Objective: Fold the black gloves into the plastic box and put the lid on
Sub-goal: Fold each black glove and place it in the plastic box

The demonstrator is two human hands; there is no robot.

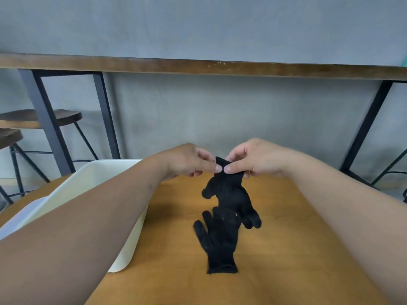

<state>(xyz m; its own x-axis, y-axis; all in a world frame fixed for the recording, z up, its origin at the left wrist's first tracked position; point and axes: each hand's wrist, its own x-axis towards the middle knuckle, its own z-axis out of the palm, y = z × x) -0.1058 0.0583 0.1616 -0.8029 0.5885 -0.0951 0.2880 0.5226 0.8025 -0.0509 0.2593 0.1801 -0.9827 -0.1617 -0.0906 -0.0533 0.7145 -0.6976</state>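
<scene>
One black glove (231, 194) hangs in the air above the wooden table (286, 249), fingers pointing down. My left hand (189, 161) and my right hand (255, 160) both pinch its cuff from either side, thumbs almost touching. A second black glove (218, 241) lies flat on the table below it, cuff toward me, fingers pointing away. The white plastic box (132, 234) stands open on the left, partly hidden behind my left forearm. A pale lid-like sheet (13, 223) shows at the far left beside the box.
Beyond the table is a long wooden bench-top (198, 67) on black metal legs against a grey wall. Two dark stools (44, 116) stand at the left. Bare tabletop lies right of the gloves.
</scene>
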